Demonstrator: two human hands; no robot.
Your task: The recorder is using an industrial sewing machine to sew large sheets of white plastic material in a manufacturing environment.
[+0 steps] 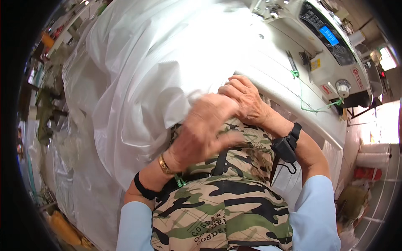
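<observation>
A large piece of thin, shiny white material (138,100) spreads over the table and drapes down to the left in loose folds. At its near edge, my right hand (247,99) is closed, with curled fingers gripping the material by the table's rim. My left hand (205,127) is smeared by motion just left of the right one, above my camouflage apron (222,205). Its thumb sticks out, but the other fingers are too blurred to read. A white sewing machine (322,62) with a lit blue display stands at the right, beyond the right hand.
Black snips (292,62) tied with green cord lie on the white machine table (272,79). Clear plastic sheeting (75,154) hangs at the left. A white roll (372,159) and a red bundle (367,173) sit at the far right.
</observation>
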